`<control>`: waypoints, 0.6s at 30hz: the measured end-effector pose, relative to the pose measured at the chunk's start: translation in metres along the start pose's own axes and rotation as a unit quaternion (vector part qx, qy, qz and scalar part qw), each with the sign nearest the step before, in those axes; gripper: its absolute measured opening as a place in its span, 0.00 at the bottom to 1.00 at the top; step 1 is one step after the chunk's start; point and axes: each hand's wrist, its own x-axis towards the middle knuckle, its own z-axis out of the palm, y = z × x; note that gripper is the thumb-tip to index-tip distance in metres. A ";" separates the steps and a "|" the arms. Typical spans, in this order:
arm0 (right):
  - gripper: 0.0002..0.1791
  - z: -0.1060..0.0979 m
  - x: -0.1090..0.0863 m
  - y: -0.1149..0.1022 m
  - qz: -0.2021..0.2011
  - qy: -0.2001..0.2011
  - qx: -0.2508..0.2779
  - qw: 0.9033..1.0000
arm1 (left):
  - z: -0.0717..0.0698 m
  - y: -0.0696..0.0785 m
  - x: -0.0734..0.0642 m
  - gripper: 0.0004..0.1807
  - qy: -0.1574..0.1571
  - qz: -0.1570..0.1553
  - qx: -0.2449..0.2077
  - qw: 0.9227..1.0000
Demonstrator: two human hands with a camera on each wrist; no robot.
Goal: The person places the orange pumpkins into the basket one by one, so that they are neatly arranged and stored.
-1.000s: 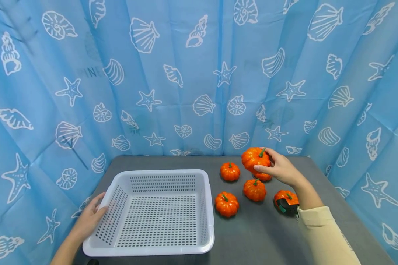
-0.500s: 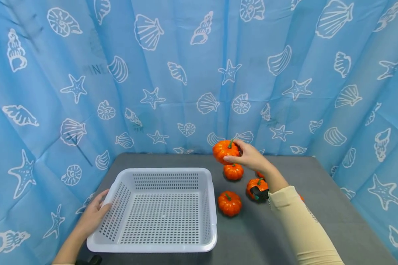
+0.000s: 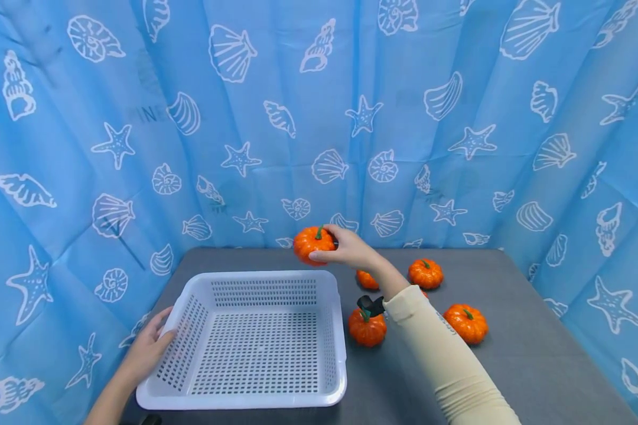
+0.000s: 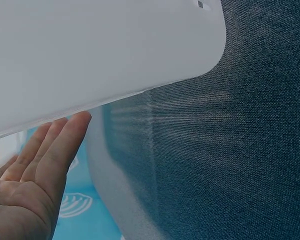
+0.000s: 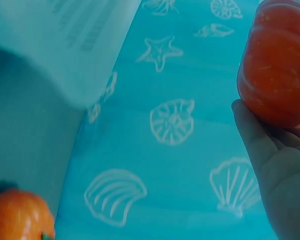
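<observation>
Pinching an orange pumpkin [image 3: 306, 245] between thumb and fingers, the right hand [image 3: 352, 250] holds it in the air just beyond the far right corner of the white basket [image 3: 244, 402]. That grip is only partly seen: most fingers are hidden behind the pumpkin, and the right wrist view cuts both off at its edge. The left hand [image 3: 147, 347] rests at the basket's left rim, its grip loose, fingers straight and touching; the left wrist view cuts off its palm. On the bench [image 3: 537, 360], the sleeve [image 3: 452, 357] covers nearly all of one small pumpkin [image 3: 424, 293], leaving an orange sliver, while the forearm [image 3: 390, 278] hides part of a far pumpkin [image 3: 365, 280]. A black fitting [image 3: 369, 305] at the wrist overlaps the near pumpkin [image 3: 367, 332]. A back pumpkin [image 3: 425, 274] and a side pumpkin [image 3: 466, 324] show better. Faint lettering [image 3: 147, 114] on the curtain [image 3: 308, 94] is hard to read.
</observation>
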 end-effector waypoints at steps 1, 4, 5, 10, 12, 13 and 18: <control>0.43 0.004 0.004 -0.003 -0.004 -0.003 0.002 1.000 | 0.000 0.000 0.000 0.36 -0.001 -0.003 -0.002 1.000; 0.42 0.014 0.015 -0.011 -0.017 -0.008 -0.004 1.000 | -0.001 -0.001 0.001 0.36 0.001 -0.001 -0.002 1.000; 0.42 0.018 0.018 -0.014 -0.023 -0.010 -0.005 1.000 | -0.001 -0.001 0.001 0.36 0.002 0.001 -0.006 1.000; 0.40 0.038 0.034 -0.025 -0.030 -0.020 -0.012 0.999 | 0.000 -0.002 -0.001 0.35 0.007 0.010 -0.022 1.000; 0.40 0.047 0.039 -0.029 -0.026 -0.027 -0.012 0.999 | 0.000 -0.002 -0.001 0.35 0.006 0.010 -0.026 1.000; 0.40 0.053 0.042 -0.030 -0.023 -0.030 -0.013 0.999 | -0.001 -0.002 -0.001 0.35 0.005 0.008 -0.027 1.000; 0.38 0.077 0.051 -0.034 -0.023 -0.058 -0.012 0.998 | -0.001 -0.001 0.000 0.35 -0.001 -0.008 -0.033 0.999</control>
